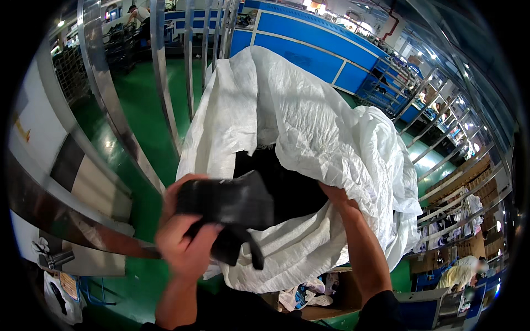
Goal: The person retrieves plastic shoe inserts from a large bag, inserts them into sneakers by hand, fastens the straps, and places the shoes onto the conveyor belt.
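One grip, the L hand (185,237), was closed on a glossy black item (226,198) by the mouth of a crinkly white plastic sack (314,105); R hand (340,199) met its rim, fingers hidden, couldn't tell grip; wide mouth prob. best.

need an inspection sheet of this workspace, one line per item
Surface: shiny green floor
Job's things: large crinkled white sack, open, with dark material inside; blurred black item with a strap-like end, kind unclear
Clutter: open brown cardboard box holding pale shoe-like items, at the lower edge of the view
Grips: bare left hand holds the black item; bare right hand at the sack's opening, partly hidden
Cables: nothing seen
Surroundings: silver metal bars at left, long blue panelled structure beyond the sack, person in pale clothing at lower right
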